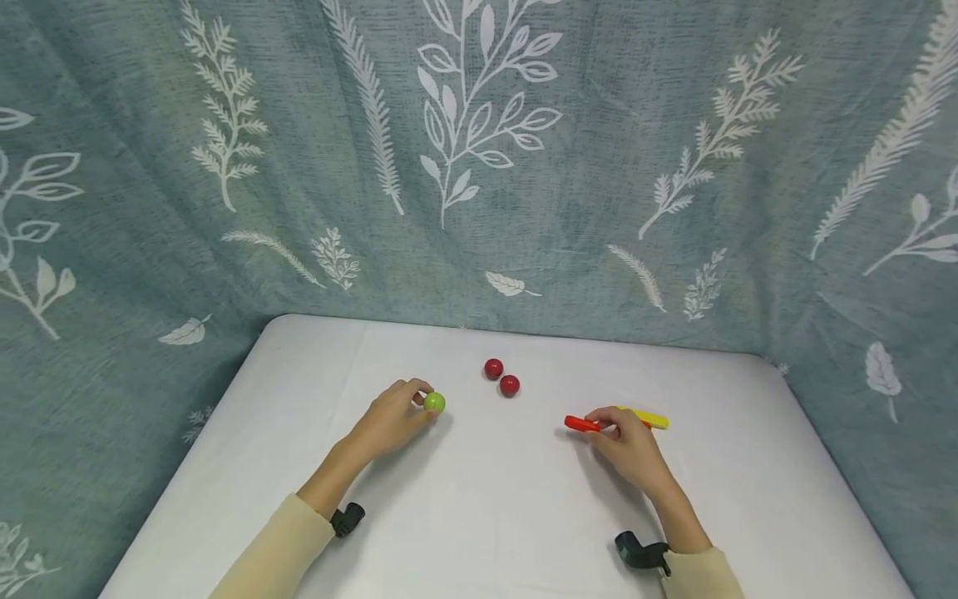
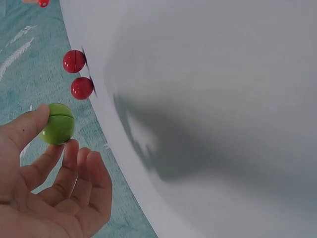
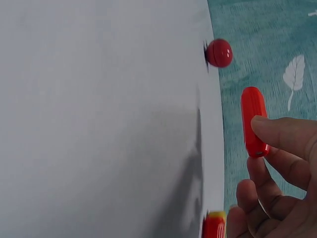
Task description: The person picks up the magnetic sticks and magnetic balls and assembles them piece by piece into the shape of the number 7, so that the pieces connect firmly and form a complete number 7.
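Between thumb and fingertips, my left hand (image 1: 392,418) pinches a glossy green ball (image 1: 434,403) with a seam around it, held above the white table. In the left wrist view the green ball (image 2: 58,125) is plain to see; the other fingers curl loosely. My right hand (image 1: 629,453) pinches a red oblong stick (image 1: 581,424) with rounded ends, raised over the table. The right wrist view shows the thumb lying across this red stick (image 3: 253,121). Just behind that hand lie a yellow stick (image 1: 651,418) and another red piece, mostly hidden by the hand.
Two red balls (image 1: 510,385) sit close together toward the back of the white table (image 1: 479,499). A green-blue curtain (image 1: 479,274) with white leaf prints hangs along the back and sides.
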`<state>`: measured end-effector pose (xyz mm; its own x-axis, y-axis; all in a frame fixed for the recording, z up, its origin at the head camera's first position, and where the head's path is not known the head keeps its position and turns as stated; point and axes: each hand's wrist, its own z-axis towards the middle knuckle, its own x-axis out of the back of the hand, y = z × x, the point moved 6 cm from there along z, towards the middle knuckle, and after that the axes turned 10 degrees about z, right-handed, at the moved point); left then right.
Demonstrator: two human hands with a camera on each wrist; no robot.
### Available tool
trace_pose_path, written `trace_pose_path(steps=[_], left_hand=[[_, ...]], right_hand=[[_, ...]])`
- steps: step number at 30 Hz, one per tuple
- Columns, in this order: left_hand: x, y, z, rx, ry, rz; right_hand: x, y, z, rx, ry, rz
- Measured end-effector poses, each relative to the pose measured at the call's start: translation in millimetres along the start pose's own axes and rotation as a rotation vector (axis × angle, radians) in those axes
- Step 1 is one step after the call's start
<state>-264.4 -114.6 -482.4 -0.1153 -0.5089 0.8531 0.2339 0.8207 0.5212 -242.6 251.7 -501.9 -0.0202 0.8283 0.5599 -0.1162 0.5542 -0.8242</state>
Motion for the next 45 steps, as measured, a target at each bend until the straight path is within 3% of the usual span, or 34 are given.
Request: trace_pose_path(steps=[7,15,34,45], left_hand=[[0.4,-12.0,-16.4,0.019,0.010,-0.008],[-7.2,-26.2,-24.3,0.054,-0.004,-0.029],[-13.0,-37.5,-28.8,0.076,-0.032,-0.081],[-13.9,-39.7,-29.7,0.078,-0.049,-0.098]], right_hand=[[-24,-12,5.0,-0.021,-0.040,0.029],[-50,-25,7.9,0.001,-0.069,0.049],[-96,-50,17.1,0.028,-0.127,0.162],[-122,-60,24.4,0.063,-0.157,0.171]])
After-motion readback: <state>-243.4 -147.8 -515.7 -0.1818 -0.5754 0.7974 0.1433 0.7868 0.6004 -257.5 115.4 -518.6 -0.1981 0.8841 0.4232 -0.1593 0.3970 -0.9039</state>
